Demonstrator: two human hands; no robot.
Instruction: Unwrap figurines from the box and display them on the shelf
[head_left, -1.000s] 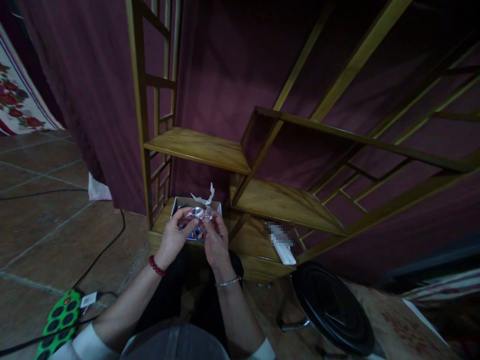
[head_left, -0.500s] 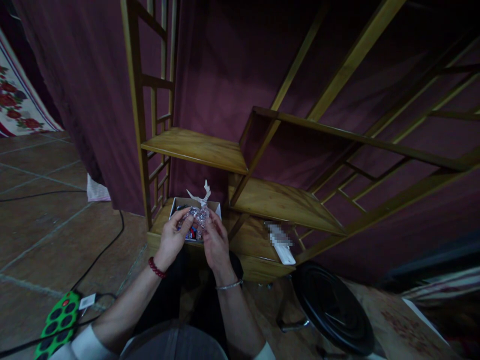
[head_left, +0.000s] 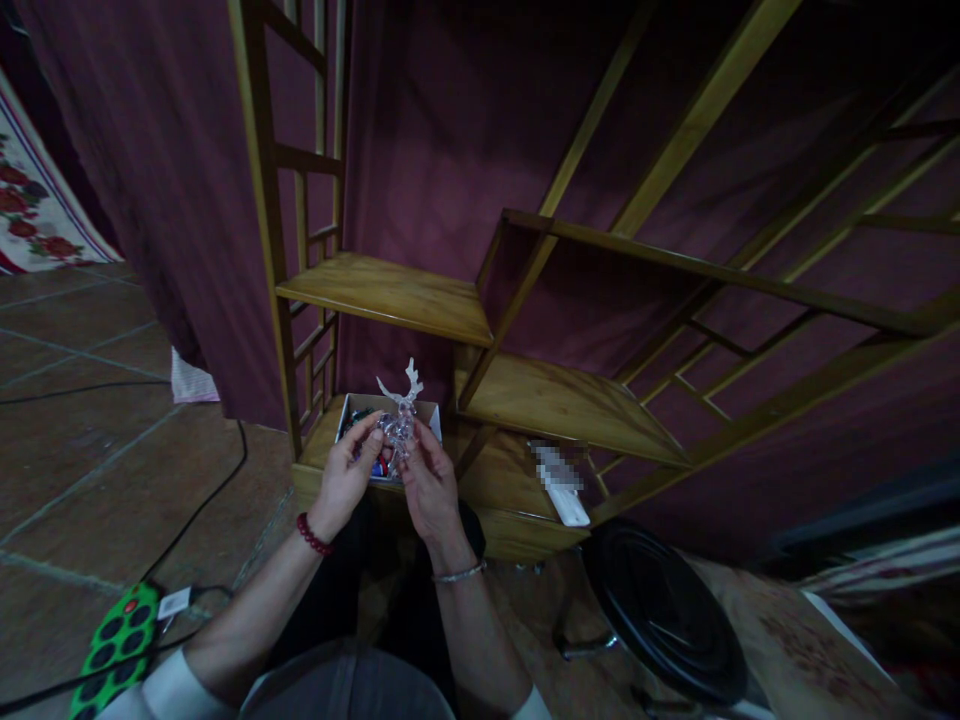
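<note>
A clear, glittering deer figure [head_left: 397, 432] with pale branching antlers stands upright between my two hands. My left hand [head_left: 349, 475], with a red bead bracelet at the wrist, grips its left side between thumb and fingers. On the other side, my right hand [head_left: 430, 485], with a silvery bracelet, has its fingers closed on it. Beneath and behind the figure is an open white box [head_left: 430, 412] on the low wooden shelf. Dark, red and blue items show inside the box, partly hidden by my hands.
A wooden lattice shelf unit [head_left: 390, 290] rises in front against a purple curtain. A white object [head_left: 568, 500], partly pixelated, lies on the lower shelf. At right is a black round stool [head_left: 664, 615]; at lower left, a green power strip [head_left: 116, 640] with cables.
The deer figure has turned slightly in my fingers, and its antlers are spread a little differently. The view has shifted slightly.
</note>
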